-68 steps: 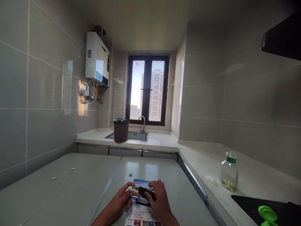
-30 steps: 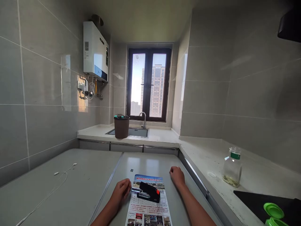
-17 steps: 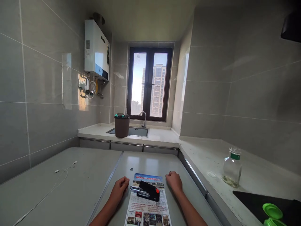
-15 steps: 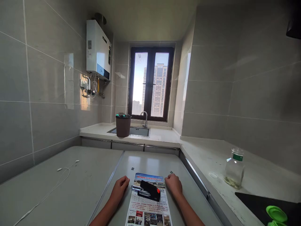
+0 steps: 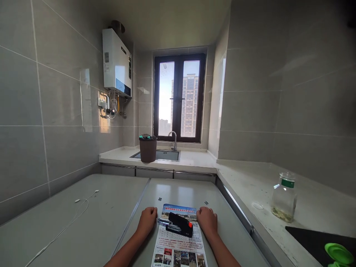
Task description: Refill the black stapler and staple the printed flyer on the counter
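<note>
A black stapler (image 5: 180,224) with a red button lies across a printed flyer (image 5: 178,243), its chrome part sticking out to the left. My left hand (image 5: 148,217) rests on the table just left of the flyer, fingers curled into a fist. On the other side my right hand (image 5: 207,219) is likewise curled, by the flyer's upper right edge. Neither hand touches the stapler, and no object shows in either. Beyond the left hand lies a small piece like a strip of staples (image 5: 160,199); similar small grey pieces (image 5: 206,203) lie beyond the right.
A white cable (image 5: 66,222) crosses the table's left half. A brown bin (image 5: 148,150) stands by the sink (image 5: 168,155) and faucet (image 5: 174,140). Along the right counter are a glass jar (image 5: 284,202), a clear disc (image 5: 257,205), a black panel (image 5: 308,237) and a green lid (image 5: 338,254).
Both hands have curled more tightly and turned knuckles up beside the flyer. The grey pieces by my right hand now show more fully. The view has shifted slightly; the stapler stays on the flyer.
</note>
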Demonstrator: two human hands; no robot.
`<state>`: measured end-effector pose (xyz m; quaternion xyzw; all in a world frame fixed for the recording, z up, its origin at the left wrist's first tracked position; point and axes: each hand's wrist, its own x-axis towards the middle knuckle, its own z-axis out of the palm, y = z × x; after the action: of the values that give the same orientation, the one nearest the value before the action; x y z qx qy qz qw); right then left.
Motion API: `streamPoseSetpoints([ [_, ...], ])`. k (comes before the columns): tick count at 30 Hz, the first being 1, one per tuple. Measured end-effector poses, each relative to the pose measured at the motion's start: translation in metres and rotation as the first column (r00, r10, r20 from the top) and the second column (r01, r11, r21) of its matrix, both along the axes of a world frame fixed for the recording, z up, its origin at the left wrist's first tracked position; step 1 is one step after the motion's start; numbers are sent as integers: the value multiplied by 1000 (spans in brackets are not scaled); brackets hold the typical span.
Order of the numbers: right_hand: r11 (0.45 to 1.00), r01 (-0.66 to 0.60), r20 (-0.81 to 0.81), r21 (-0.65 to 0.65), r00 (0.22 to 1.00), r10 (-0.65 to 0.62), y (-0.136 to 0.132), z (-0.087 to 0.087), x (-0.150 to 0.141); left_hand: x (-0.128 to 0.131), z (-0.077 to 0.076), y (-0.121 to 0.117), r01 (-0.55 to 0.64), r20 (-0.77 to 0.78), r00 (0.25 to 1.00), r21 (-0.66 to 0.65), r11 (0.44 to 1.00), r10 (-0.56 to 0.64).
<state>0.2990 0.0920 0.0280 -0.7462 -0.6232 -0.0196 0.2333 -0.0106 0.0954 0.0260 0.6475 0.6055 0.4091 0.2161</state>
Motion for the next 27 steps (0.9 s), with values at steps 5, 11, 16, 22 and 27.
streamPoseSetpoints([
  [5,1000,6,-7,2,1000,-6,1,0,1,1,17,44,65,-227,973,66,996,-48],
  [11,1000,10,-2,-1,1000,-10,1,-1,2,-2,16,64,174,-350,924,31,984,-153],
  [16,1000,11,-26,8,1000,-10,3,-3,2,-5,10,39,144,-344,932,62,988,-114],
  [22,999,-34,-106,22,994,37,6,-4,3,-6,7,-21,92,-63,995,176,980,-82],
  [27,989,-121,-190,81,972,135,5,3,1,1,16,-37,150,100,978,265,952,-181],
])
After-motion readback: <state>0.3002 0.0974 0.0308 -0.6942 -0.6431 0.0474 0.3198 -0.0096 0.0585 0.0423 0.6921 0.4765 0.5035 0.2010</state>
